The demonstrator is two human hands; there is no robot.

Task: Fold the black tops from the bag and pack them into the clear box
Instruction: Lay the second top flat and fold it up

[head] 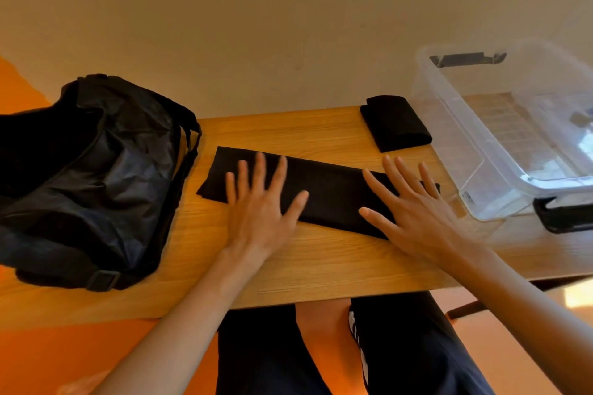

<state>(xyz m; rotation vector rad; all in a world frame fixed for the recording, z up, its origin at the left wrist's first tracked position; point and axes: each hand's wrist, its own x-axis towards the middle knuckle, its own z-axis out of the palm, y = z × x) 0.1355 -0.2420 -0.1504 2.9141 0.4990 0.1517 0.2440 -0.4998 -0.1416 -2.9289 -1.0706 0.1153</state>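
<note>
While both flat, spread hands, left hand (256, 202) and right hand (414, 212), press it, the black top (327, 192) lies lengthwise left-to-right beneath them.

No wording can be read anywhere in this view. A small white sticker (469, 198) on the near wall of the clear box (428, 96) carries dark print (possibly a barcode block, too blurred to make out). Pale patches seen through the box's floor may be labels, but they are equally illegible. White stripes (361, 353) run down the person's dark trousers (404, 349), with no brand name legible beside them.
</note>
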